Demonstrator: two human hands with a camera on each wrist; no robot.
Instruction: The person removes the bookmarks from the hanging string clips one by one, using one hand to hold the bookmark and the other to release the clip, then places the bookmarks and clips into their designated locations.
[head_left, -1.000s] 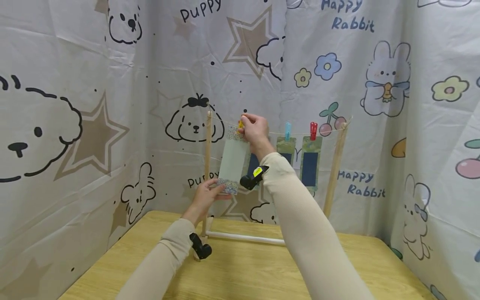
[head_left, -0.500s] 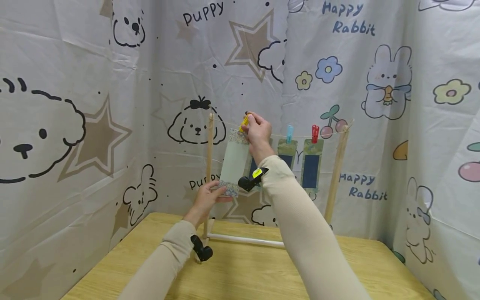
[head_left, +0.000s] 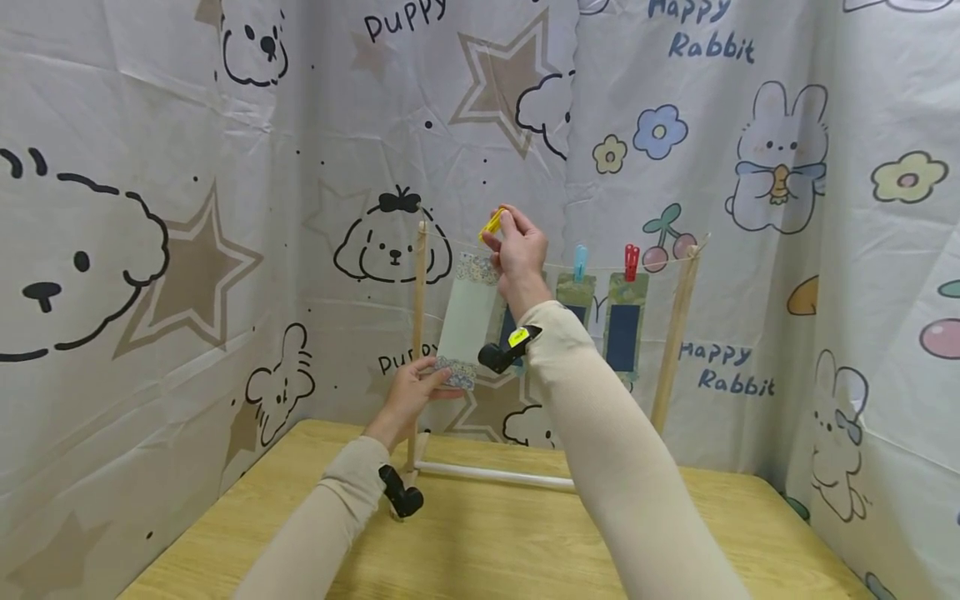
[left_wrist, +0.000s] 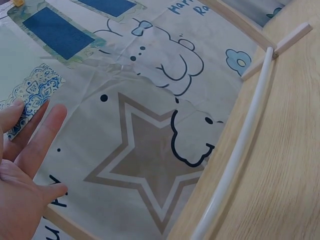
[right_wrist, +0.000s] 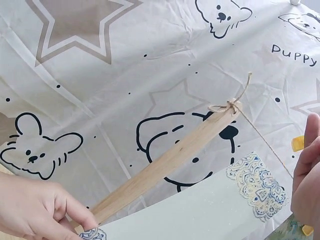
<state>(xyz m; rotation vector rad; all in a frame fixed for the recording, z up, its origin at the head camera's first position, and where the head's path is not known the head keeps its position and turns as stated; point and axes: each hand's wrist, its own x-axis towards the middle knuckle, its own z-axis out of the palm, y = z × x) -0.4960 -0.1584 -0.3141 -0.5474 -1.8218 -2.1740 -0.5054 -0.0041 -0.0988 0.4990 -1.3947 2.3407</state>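
Note:
My left hand (head_left: pixel 412 396) pinches the lower end of a pale green paper card (head_left: pixel 465 321) with blue lace-patterned ends. In the left wrist view, its thumb and fingers lie on either side of the card's patterned corner (left_wrist: pixel 37 92). My right hand (head_left: pixel 519 258) pinches a yellow clothespin (head_left: pixel 491 224) above the string, apart from the card. The card's patterned top edge reaches up beside the string (right_wrist: pixel 267 142), with no peg visible on it in the right wrist view. My right fingers partly hide the clothespin.
Farther right, cards with dark blue centres hang from the string, one under a light blue clothespin (head_left: pixel 581 263), one under a red clothespin (head_left: pixel 632 262); another is partly behind my right arm. Wooden posts (head_left: pixel 681 333) and a white bottom bar (head_left: pixel 495 476) frame them on the wooden table (head_left: pixel 480 542).
My right hand has lifted the yellow clothespin up off the card's top and away from the string. The left hand has stayed at the card's lower end.

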